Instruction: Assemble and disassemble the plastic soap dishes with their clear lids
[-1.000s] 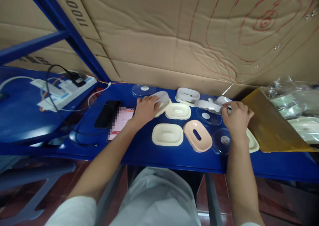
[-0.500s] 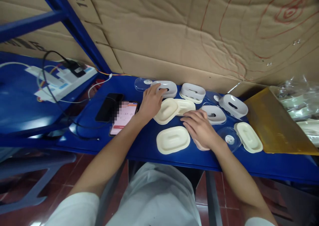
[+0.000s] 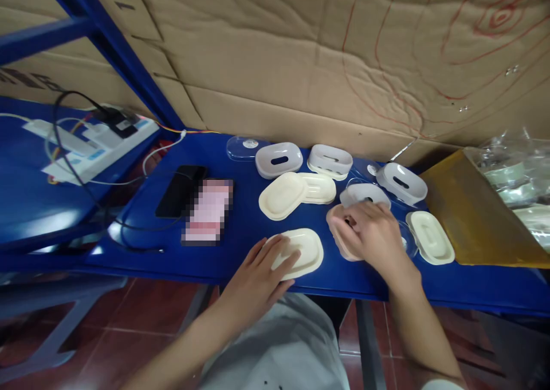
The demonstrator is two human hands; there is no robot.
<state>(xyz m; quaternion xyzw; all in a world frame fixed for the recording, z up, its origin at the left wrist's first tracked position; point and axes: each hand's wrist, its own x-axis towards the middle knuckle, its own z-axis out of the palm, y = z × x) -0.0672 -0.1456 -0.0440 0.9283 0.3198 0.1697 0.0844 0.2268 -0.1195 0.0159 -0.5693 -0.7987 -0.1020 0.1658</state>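
Observation:
My left hand [image 3: 268, 264] lies over the left side of a cream oval tray [image 3: 310, 251], fingers stretched and apart, fingertips touching its inside. My right hand [image 3: 373, 232] is closed on a pink oval soap dish [image 3: 338, 229], which stays near the table; the curled fingers partly hide it. Right behind that hand is a grey slotted soap dish [image 3: 358, 193]. Two more cream trays overlap beyond my hands, the front one [image 3: 279, 196] resting on the rear one [image 3: 323, 188]. Under my right wrist, a clear lid [image 3: 410, 241] is partly covered.
Several grey soap dishes [image 3: 279, 160] and clear lids [image 3: 240, 148] line the back of the blue table. A cream tray [image 3: 431, 238] lies beside a yellowish-brown box [image 3: 455, 207] at right. Phones [image 3: 180, 190] and a power strip [image 3: 98, 155] with cables are at left.
My left hand has come from the back-left grey soap dish down to the cream tray. My right hand has moved right and turned, closing on the pink soap dish.

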